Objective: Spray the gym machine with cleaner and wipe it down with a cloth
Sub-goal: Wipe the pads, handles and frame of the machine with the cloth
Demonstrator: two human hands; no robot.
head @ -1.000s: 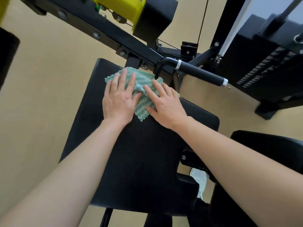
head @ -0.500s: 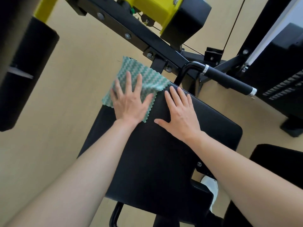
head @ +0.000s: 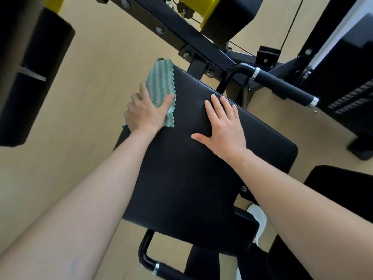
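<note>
Gripping a green zigzag cloth (head: 161,83) at the left edge of the gym machine's black pad (head: 191,178), a person's L hand (head: 144,112) curls round it, thumb on top, fingers over the pad's side. R hand (head: 224,128) lies flat on the pad w/ fingers spread, holding nothing. A black handle (head: 282,85) sits just beyond the pad, upper right.

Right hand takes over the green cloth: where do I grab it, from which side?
Pinch the far end of the green cloth, coming from the right across the seat pad. That end lies flat and uncovered at the pad's far-left corner; the left hand grips the nearer part.
</note>
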